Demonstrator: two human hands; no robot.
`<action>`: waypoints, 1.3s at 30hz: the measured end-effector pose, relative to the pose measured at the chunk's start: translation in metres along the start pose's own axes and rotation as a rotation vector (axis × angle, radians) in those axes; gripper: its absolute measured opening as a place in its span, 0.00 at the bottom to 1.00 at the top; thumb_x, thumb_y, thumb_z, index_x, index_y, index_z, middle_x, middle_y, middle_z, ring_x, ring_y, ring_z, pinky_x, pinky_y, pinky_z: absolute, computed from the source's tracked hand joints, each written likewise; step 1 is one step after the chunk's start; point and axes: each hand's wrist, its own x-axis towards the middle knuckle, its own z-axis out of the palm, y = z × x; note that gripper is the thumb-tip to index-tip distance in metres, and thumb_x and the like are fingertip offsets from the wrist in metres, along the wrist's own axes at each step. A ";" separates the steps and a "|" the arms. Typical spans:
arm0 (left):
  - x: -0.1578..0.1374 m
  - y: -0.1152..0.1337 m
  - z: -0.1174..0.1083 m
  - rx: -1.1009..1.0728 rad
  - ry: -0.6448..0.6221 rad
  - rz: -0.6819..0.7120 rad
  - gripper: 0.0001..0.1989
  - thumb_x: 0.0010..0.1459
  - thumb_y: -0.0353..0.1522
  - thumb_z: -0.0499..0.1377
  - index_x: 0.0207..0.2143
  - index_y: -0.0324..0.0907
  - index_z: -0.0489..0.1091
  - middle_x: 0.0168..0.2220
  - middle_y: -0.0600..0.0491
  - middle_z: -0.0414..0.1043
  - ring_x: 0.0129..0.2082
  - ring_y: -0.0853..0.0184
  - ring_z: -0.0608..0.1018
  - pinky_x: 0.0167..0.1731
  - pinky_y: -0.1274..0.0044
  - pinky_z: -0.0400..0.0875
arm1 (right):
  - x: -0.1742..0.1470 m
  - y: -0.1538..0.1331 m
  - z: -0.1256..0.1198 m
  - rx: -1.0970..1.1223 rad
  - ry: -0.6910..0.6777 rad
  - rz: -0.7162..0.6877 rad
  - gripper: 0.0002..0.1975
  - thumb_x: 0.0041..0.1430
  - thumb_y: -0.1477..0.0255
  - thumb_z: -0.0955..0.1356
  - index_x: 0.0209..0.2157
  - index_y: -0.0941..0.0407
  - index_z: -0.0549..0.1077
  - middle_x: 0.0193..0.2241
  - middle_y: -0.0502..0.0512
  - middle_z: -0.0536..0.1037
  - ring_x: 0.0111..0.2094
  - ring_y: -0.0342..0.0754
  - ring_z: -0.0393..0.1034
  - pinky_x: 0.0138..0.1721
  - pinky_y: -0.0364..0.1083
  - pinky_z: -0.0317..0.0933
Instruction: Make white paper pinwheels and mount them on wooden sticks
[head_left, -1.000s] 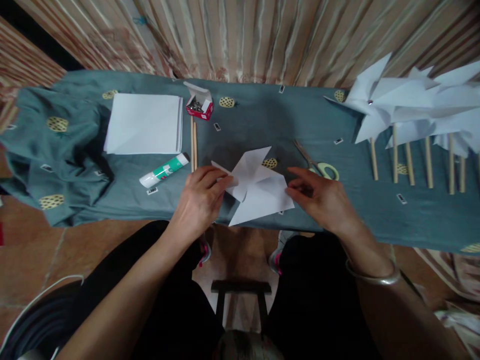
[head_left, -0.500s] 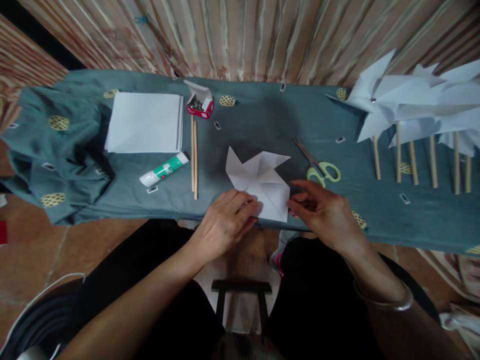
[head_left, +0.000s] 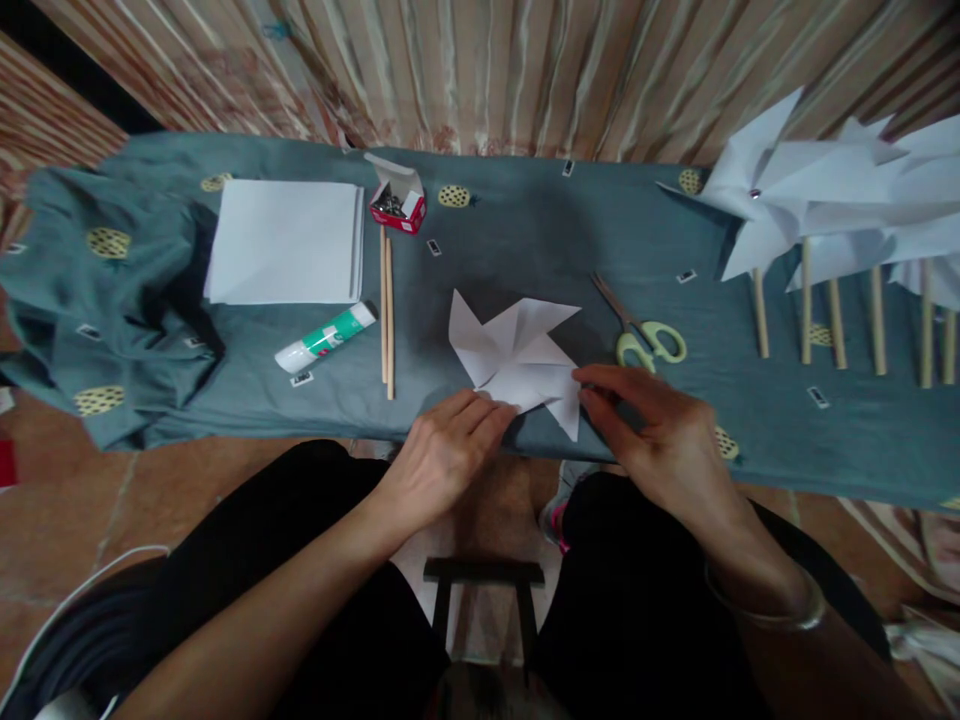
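Note:
A white paper pinwheel point(head_left: 517, 350) with folded blades lies near the table's front edge between my hands. My left hand point(head_left: 450, 445) grips its lower left edge, fingers pressed together on the paper. At its right side, my right hand point(head_left: 649, 415) pinches the paper between thumb and forefinger. One blade tip points down between the hands. Just beyond my right hand lie scissors point(head_left: 646, 340) with pale green handles, their blades pointing away.
Left of the pinwheel are two wooden sticks point(head_left: 387, 320), a glue stick point(head_left: 326, 338), a stack of white paper point(head_left: 286, 242) and an open red box of small metal pins point(head_left: 397, 205). Several finished pinwheels point(head_left: 817, 190) on sticks lie at the right. A grey-green cloth point(head_left: 510, 220) covers the table.
The paper's lower flap has folded up and in, leaving a pointed blade tip at the lower right. My right hand has moved slightly up along the paper's right side.

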 end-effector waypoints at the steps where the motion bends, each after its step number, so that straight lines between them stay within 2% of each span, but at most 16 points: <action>1: -0.001 0.000 0.001 -0.011 0.003 -0.019 0.12 0.66 0.26 0.54 0.52 0.36 0.65 0.39 0.48 0.77 0.38 0.65 0.77 0.37 0.73 0.76 | 0.000 -0.002 0.003 0.022 0.010 -0.001 0.11 0.65 0.72 0.65 0.45 0.50 0.77 0.40 0.54 0.82 0.40 0.52 0.78 0.44 0.53 0.72; 4: -0.001 -0.001 0.004 -0.050 0.033 -0.070 0.16 0.67 0.26 0.52 0.57 0.37 0.61 0.37 0.50 0.76 0.35 0.67 0.78 0.34 0.75 0.76 | -0.001 -0.007 0.013 0.092 0.046 -0.037 0.09 0.64 0.72 0.66 0.44 0.52 0.76 0.43 0.56 0.82 0.41 0.51 0.78 0.44 0.52 0.72; 7: -0.001 -0.001 0.006 -0.098 0.063 -0.093 0.19 0.67 0.25 0.53 0.59 0.37 0.58 0.38 0.50 0.76 0.35 0.68 0.79 0.34 0.76 0.76 | 0.000 -0.011 0.024 0.145 0.035 -0.055 0.06 0.64 0.73 0.67 0.41 0.52 0.75 0.46 0.56 0.81 0.41 0.50 0.78 0.43 0.50 0.72; 13: -0.002 -0.001 0.008 -0.141 0.072 -0.137 0.17 0.66 0.26 0.54 0.56 0.40 0.59 0.39 0.50 0.76 0.37 0.68 0.80 0.35 0.77 0.76 | 0.004 -0.015 0.035 0.218 0.024 0.024 0.05 0.61 0.74 0.68 0.38 0.53 0.75 0.33 0.52 0.81 0.33 0.46 0.76 0.38 0.47 0.70; 18: -0.002 -0.002 0.007 -0.162 0.083 -0.140 0.21 0.66 0.25 0.54 0.60 0.41 0.57 0.40 0.50 0.76 0.36 0.69 0.79 0.34 0.77 0.76 | 0.007 -0.014 0.037 0.116 0.080 0.023 0.03 0.61 0.74 0.68 0.35 0.53 0.75 0.29 0.50 0.80 0.30 0.46 0.75 0.35 0.46 0.69; 23: 0.001 -0.001 0.004 -0.163 0.038 -0.052 0.17 0.64 0.23 0.54 0.55 0.36 0.64 0.40 0.48 0.77 0.40 0.66 0.78 0.38 0.74 0.76 | 0.007 -0.011 0.042 -0.081 0.120 -0.123 0.05 0.63 0.74 0.66 0.37 0.55 0.75 0.30 0.53 0.81 0.32 0.49 0.75 0.35 0.47 0.69; 30: 0.004 -0.001 0.006 -0.217 0.075 -0.095 0.12 0.63 0.23 0.56 0.49 0.36 0.71 0.42 0.45 0.78 0.39 0.63 0.78 0.37 0.72 0.77 | 0.006 -0.010 0.046 -0.286 0.120 -0.318 0.08 0.66 0.77 0.64 0.42 0.61 0.76 0.39 0.59 0.82 0.39 0.52 0.74 0.42 0.50 0.68; 35: 0.006 -0.001 0.006 -0.256 0.068 -0.122 0.12 0.63 0.24 0.57 0.49 0.37 0.72 0.42 0.46 0.77 0.41 0.63 0.78 0.39 0.71 0.78 | 0.004 -0.010 0.047 -0.325 0.101 -0.336 0.09 0.66 0.77 0.64 0.43 0.60 0.75 0.43 0.61 0.80 0.42 0.53 0.71 0.46 0.53 0.68; 39: 0.006 -0.001 0.006 -0.267 0.072 -0.129 0.12 0.63 0.24 0.57 0.48 0.37 0.72 0.41 0.46 0.77 0.41 0.64 0.78 0.38 0.71 0.78 | 0.003 -0.009 0.048 -0.299 0.077 -0.303 0.11 0.67 0.76 0.62 0.45 0.54 0.75 0.45 0.58 0.79 0.43 0.53 0.71 0.48 0.55 0.67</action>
